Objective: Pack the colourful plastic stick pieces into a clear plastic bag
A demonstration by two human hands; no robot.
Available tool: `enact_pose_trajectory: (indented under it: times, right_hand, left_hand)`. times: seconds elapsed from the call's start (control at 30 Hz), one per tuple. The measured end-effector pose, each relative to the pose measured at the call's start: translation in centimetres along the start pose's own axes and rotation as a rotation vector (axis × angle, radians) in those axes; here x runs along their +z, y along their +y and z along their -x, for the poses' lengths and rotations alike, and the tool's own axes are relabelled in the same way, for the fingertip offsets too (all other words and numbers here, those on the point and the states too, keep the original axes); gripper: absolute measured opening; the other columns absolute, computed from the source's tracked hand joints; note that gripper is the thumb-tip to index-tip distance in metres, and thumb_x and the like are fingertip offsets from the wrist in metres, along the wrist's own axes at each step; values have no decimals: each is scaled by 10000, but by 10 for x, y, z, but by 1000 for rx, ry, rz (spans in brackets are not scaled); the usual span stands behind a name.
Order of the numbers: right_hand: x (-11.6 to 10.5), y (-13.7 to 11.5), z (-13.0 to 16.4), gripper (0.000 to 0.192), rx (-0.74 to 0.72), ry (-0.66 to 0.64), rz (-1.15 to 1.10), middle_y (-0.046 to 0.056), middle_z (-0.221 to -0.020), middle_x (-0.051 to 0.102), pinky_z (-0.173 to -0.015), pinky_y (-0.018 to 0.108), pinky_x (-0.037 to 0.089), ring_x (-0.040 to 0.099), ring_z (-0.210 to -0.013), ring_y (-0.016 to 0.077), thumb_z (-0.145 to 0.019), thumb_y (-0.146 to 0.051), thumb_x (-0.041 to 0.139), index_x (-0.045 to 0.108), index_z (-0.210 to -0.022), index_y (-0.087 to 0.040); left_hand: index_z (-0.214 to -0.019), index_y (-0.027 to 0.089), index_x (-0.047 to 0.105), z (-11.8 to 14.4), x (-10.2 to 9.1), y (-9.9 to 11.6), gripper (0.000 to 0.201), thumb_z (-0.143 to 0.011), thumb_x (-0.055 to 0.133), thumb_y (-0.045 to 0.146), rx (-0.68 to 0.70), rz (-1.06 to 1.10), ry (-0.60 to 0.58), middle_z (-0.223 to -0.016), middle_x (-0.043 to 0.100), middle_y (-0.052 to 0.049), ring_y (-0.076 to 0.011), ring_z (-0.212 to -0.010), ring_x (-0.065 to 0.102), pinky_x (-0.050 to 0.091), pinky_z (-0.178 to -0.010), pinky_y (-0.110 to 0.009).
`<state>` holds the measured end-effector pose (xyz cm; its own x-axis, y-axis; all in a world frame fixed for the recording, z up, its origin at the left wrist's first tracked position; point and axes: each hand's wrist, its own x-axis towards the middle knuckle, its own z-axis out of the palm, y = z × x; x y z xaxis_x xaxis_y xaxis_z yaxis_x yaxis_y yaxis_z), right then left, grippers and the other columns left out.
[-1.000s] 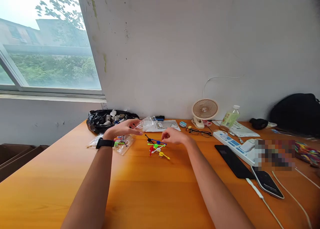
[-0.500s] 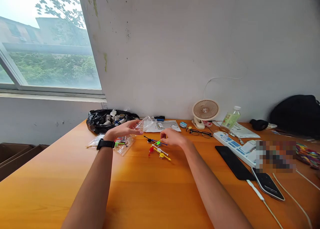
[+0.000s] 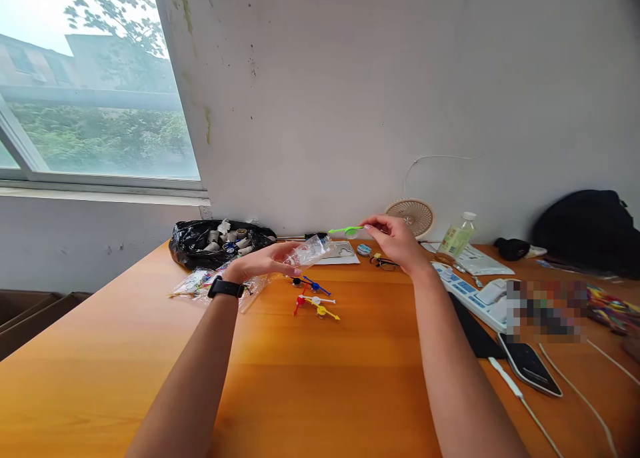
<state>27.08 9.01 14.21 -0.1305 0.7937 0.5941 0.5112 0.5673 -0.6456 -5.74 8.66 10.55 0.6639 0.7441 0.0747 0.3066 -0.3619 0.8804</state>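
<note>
A person's left hand (image 3: 265,263) gripped a small clear plastic bag (image 3: 311,251) above an orange table (image 3: 310,391), its mouth facing right. The right hand (image 3: 397,239) pinched a green plastic pick (image 3: 347,231), raised just beside the bag's opening. More coloured picks (image 3: 315,299) lay on the table below. The limp bag mouth might fold shut, so the thin pick could catch and drop.

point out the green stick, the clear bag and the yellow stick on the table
green stick (image 3: 346,230), head view, on its thin shaft near the right hand's fingertips
clear bag (image 3: 313,250), head view, on its crinkled open end
yellow stick (image 3: 326,311), head view, on its round head
</note>
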Motion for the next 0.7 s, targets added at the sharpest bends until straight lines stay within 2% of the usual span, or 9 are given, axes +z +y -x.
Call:
enact_pose_trajectory:
  times: [0.1, 0.3, 0.43, 0.53, 0.7]
  right_hand:
    - [-5, -15, 2, 226, -22, 14, 44, 66, -950, 741, -732, 295, 469, 645, -847, 199, -910, -317, 599, 775, -934, -178]
    - [4, -37, 6, 248, -28, -87, 161, 57, -897, 741, -683, 303, 441, 594, -735, 176, -911, -302, 580, 798, -913, -184]
    - [10, -41, 7, 247, -49, -102, 164, 49, -915, 746, -667, 301, 423, 556, -699, 158, -906, -291, 590, 813, -936, -189]
    - [13, -40, 6, 234, -45, -97, 141, 34, -832, 724, -644, 291, 413, 536, -671, 150, -896, -299, 610, 804, -964, -186]
    - [22, -42, 6, 151, -54, -103, 73, 20, -792, 720, -617, 272, 405, 565, -689, 151, -834, -307, 698, 760, -898, -185]
  left_hand:
    - [-1491, 206, 512, -3, 4, 2, 744, -824, 777, 404, 41, 24, -16, -1302, 668, -106, -327, -1231, 582, 457, -1039, -419]
    - [-1425, 192, 568, -7, 12, 11, 652, -834, 771, 379, 117, 125, -58, -1263, 692, -108, -327, -1228, 586, 462, -1036, -406]
    - [-1447, 211, 556, -10, 16, 16, 681, -820, 790, 338, 157, 159, -87, -1387, 643, -107, -330, -1319, 538, 427, -1082, -401]
    - [-1463, 224, 546, -13, 19, 17, 723, -796, 811, 307, 160, 199, -118, -1461, 600, -109, -340, -1372, 501, 423, -1086, -405]
    - [-1444, 214, 573, -17, 26, 21, 710, -782, 811, 304, 191, 236, -100, -1454, 613, -109, -335, -1345, 525, 421, -1083, -397]
